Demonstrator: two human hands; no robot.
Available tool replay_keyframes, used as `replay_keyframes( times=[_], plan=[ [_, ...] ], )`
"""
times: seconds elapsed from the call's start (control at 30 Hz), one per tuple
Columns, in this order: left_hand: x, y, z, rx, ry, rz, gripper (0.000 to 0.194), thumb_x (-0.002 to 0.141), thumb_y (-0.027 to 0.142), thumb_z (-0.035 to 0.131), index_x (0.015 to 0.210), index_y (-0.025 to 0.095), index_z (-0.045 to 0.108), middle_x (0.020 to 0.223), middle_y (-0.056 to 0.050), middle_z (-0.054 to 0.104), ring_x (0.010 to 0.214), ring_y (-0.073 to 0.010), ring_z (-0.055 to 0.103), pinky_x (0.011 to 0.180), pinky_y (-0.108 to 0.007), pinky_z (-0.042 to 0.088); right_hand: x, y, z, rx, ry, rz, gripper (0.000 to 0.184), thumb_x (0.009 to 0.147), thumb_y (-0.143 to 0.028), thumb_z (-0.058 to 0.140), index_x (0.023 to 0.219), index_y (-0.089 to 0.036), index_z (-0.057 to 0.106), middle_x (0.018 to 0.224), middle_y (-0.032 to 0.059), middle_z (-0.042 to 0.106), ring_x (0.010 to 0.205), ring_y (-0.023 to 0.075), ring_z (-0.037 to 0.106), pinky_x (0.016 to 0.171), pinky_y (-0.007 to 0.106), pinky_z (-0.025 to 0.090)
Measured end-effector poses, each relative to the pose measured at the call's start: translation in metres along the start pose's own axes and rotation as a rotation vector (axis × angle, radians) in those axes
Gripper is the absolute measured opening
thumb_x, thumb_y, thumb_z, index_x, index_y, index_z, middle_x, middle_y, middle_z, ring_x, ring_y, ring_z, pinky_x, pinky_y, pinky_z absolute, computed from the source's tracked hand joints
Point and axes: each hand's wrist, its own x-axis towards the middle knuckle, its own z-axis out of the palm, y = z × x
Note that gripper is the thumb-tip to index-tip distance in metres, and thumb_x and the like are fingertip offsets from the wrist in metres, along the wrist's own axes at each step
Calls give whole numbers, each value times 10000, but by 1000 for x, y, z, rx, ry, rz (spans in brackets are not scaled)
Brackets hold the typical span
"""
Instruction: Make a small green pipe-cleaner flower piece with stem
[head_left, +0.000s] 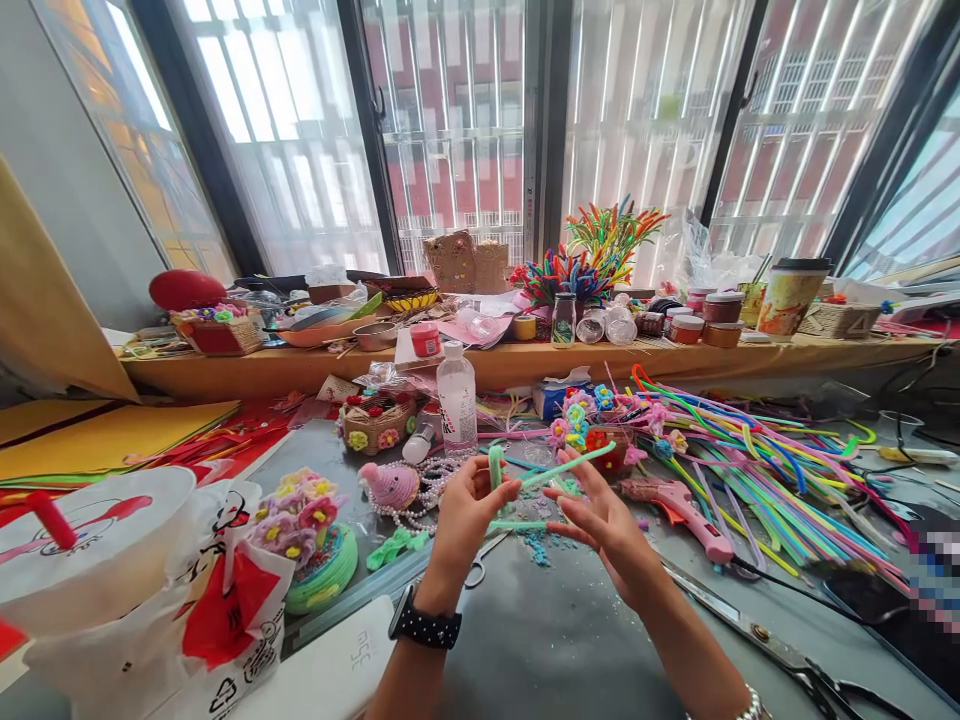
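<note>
My left hand is closed, pinching a bent light green pipe cleaner between thumb and fingers. A loop of it stands up above the fingertips, and one end sticks out to the upper right. Across from it, my right hand has its fingers stretched and spread around the strands. Its fingertips seem to touch the lower strand; whether they grip it I cannot tell. Below the hands lie turquoise fuzz scraps on the grey table. A small pair of scissors is partly hidden behind my left wrist.
At right are a pink glue gun, large metal scissors and a heap of coloured pipe cleaners. A bottle stands behind the hands. Left are a fuzzy flower pot, a white box and a lidded cup.
</note>
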Motion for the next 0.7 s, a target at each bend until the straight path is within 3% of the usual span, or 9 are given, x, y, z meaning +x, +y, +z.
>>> replay_keyframes(
  times=[0.07,0.2,0.33,0.53,0.7],
  plan=[
    [0,-4,5,31,-78,-15,317,572,268,655,802,133,483,681,-12,573,661,-144,559,630,-264,449,-1,0,3,57,-47,-4,503,621,-428,618,1080,-258,500,1198,53,415,983,207,473,685,306,469],
    [-1,-11,9,48,-174,-71,315,564,246,660,799,134,483,681,-18,586,664,-146,562,634,-263,442,4,6,-5,82,30,-12,377,688,-472,536,879,-155,606,892,70,584,793,147,539,670,251,465],
    [2,-14,7,29,-139,-106,337,559,243,666,818,133,480,707,-18,598,693,-144,566,661,-256,432,8,11,-12,125,119,-10,344,666,-458,567,848,-169,613,808,34,596,708,104,534,606,189,451],
    [4,-12,5,8,-81,-81,371,541,247,678,823,128,468,702,-23,597,689,-148,565,684,-277,428,9,8,-13,269,149,-64,423,633,-475,590,931,-176,561,768,32,593,775,144,545,707,267,451],
    [1,-7,7,7,-50,-40,357,557,251,663,833,132,469,727,-29,595,736,-162,561,695,-287,431,8,7,-10,172,144,-132,348,690,-416,563,937,-185,479,580,-34,519,586,88,503,644,222,432]
  ],
)
